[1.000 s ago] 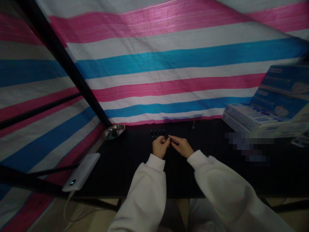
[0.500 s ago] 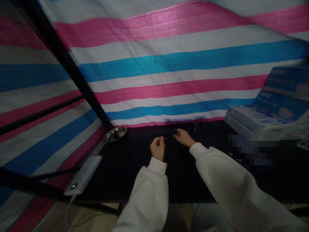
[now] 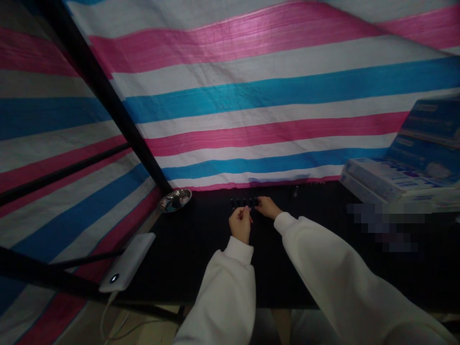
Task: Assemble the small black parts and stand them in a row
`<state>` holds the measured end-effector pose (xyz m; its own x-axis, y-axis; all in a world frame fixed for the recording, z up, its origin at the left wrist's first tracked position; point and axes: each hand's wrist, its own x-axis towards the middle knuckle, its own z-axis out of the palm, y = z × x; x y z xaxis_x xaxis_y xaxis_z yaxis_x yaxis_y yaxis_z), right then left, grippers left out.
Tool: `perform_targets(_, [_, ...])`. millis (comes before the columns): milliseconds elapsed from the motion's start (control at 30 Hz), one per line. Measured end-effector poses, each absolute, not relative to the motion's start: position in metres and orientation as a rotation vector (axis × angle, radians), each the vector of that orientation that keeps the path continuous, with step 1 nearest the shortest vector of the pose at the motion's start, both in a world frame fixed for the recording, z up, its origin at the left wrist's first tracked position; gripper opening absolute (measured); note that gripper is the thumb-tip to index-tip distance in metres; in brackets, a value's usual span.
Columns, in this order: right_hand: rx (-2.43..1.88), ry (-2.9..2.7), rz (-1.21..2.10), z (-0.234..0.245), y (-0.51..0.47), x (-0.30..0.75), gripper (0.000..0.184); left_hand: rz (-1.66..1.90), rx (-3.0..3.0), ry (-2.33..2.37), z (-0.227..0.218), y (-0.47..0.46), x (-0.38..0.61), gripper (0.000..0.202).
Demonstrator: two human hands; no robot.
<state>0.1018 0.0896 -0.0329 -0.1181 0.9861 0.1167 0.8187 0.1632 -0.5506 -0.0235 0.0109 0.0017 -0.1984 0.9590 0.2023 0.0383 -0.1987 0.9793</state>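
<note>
Both my arms, in white sleeves, reach over a black table [image 3: 201, 254]. My left hand [image 3: 240, 224] is curled into a loose fist, thumb against the fingers, and what it holds is too small and dark to name. My right hand [image 3: 266, 207] reaches to the right end of a short row of small dark upright pieces [image 3: 243, 202] near the table's back edge. Its fingertips are pinched at the last piece. Further right along the back edge stand more small dark pieces [image 3: 295, 191], hard to make out.
A shiny metal dish [image 3: 175, 200] sits at the table's back left corner. A white power bank [image 3: 128, 262] with a lit dot lies at the left edge, cable hanging down. Blue-and-white boxes [image 3: 406, 167] are stacked at the right. A striped tarp and black poles surround the table.
My hands were together over the table. The right hand then reached to the back and has now come left to the end of the row of dark pieces; the left stayed curled.
</note>
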Motion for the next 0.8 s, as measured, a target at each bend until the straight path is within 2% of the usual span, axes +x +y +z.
perform_targets(200, [-1.762,-2.075,0.557,-0.028,0.093,0.106,0.021,1.487,1.283,1.275,0.000,0.011,-0.023,0.030])
perform_targets(433, [-1.846,-2.166,0.587,-0.009,0.067,0.137,0.044,1.452,1.486,1.280,0.003,0.005,-0.021,0.031])
perform_targets(500, [-1.831,-2.222,0.631,-0.001,0.058,0.158,0.045,1.333,1.677,1.215,0.007,0.001,-0.015,0.032])
perform_targets(600, [-1.900,-2.240,0.664,0.010,0.052,0.199,0.031,1.014,1.959,1.108,0.013,0.000,0.000,0.032])
perform_targets(700, [-2.112,-2.129,0.521,0.013,0.054,0.237,0.025,0.740,2.209,1.097,0.017,0.007,0.024,0.027])
perform_targets(800, [-2.237,-1.955,0.379,0.005,0.060,0.260,0.030,0.573,2.394,1.159,0.019,0.021,0.053,0.032])
